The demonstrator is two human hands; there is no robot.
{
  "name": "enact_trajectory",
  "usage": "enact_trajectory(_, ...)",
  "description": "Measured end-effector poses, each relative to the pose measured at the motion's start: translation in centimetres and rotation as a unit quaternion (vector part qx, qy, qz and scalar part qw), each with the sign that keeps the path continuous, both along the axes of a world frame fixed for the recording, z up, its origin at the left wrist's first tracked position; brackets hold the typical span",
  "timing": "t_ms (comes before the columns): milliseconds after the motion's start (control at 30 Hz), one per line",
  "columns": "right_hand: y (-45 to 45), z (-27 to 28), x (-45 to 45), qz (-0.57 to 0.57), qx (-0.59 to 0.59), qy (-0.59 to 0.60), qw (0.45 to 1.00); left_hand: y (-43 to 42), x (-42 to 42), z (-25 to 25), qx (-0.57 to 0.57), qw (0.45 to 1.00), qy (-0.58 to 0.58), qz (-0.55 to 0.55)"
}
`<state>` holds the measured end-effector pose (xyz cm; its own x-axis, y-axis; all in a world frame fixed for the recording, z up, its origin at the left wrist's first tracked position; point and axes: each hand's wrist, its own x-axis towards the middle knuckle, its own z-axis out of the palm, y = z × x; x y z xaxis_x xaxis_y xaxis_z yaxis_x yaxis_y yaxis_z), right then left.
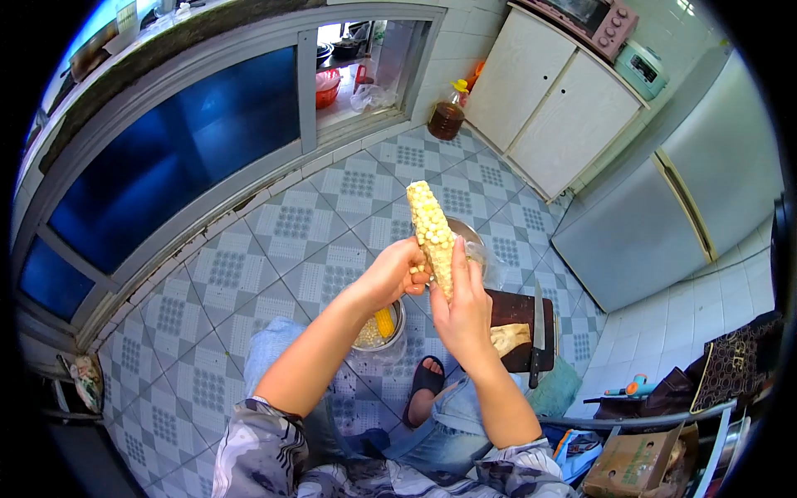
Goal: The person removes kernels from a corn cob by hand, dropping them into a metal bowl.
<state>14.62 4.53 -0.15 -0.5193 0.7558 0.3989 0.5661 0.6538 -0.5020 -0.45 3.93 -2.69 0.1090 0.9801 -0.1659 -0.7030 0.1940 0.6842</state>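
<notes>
A pale yellow corn cob (430, 224) stands tilted in front of me, with rows of kernels still on its upper part. My right hand (462, 307) grips its lower end, fingers lying along the side. My left hand (392, 274) is closed against the cob's left side, a few kernels showing at its curled fingers. Below my left forearm, a metal pot (402, 319) holds loose kernels and a yellow corn piece (384, 323). Behind my right hand a metal bowl (466, 231) is partly hidden, clear plastic beside it.
A dark cutting board (513, 309) with a knife (539, 332) and a pale husk-like piece (509, 338) lies at right. A fridge (631, 224), white cabinet (535, 95) and bottle of brown liquid (447, 120) stand beyond. A cardboard box (635, 461) sits on the lower-right rack.
</notes>
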Motion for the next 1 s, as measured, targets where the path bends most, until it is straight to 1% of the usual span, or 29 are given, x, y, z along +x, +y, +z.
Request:
enact_trajectory(133,-0.1,0.5,0.0,-0.01,-0.003,0.002,1.0,-0.2,-0.2,0.4,0.004,1.0,-0.01,-0.017)
enact_trajectory(233,-0.1,0.5,0.1,-0.003,-0.003,0.011,1.0,-0.2,-0.1,0.3,-0.002,1.0,0.023,-0.018)
enact_trajectory(333,0.0,0.4,0.3,-0.023,0.026,-0.019,0.999,-0.3,0.0,0.6,-0.004,0.999,0.043,0.0)
enact_trajectory(400,0.1,0.4,0.2,-0.035,0.073,-0.036,0.996,-0.4,0.1,1.4,-0.005,0.998,0.057,0.015)
enact_trajectory(533,0.1,0.3,0.1,-0.02,0.099,-0.047,0.994,-0.4,0.3,1.4,-0.004,0.997,0.071,0.017)
enact_trajectory(600,0.1,0.2,0.0,-0.02,0.123,-0.058,0.99,-0.4,0.4,1.1,0.016,0.997,0.076,0.025)
enact_trajectory(733,0.0,0.0,-0.1,-0.01,0.109,-0.052,0.993,-0.4,0.3,0.5,0.037,0.995,0.087,0.026)
enact_trajectory(800,0.0,-0.1,-0.1,-0.012,0.055,-0.02,0.998,-0.4,0.3,0.2,0.026,0.993,0.111,0.03)
enact_trajectory(833,0.0,-0.1,-0.1,-0.012,0.055,-0.02,0.998,-0.5,0.3,0.4,0.026,0.993,0.111,0.03)
enact_trajectory(900,0.0,0.1,0.0,-0.015,0.06,-0.035,0.997,-0.6,0.2,1.0,0.018,0.998,0.055,-0.001)
enact_trajectory(933,0.0,0.1,0.1,-0.015,0.06,-0.035,0.998,-0.5,0.1,1.0,0.019,0.998,0.055,-0.002)
enact_trajectory(1000,0.0,0.3,0.1,-0.009,0.064,-0.033,0.997,-0.4,-0.3,1.0,0.01,1.0,-0.008,-0.027)
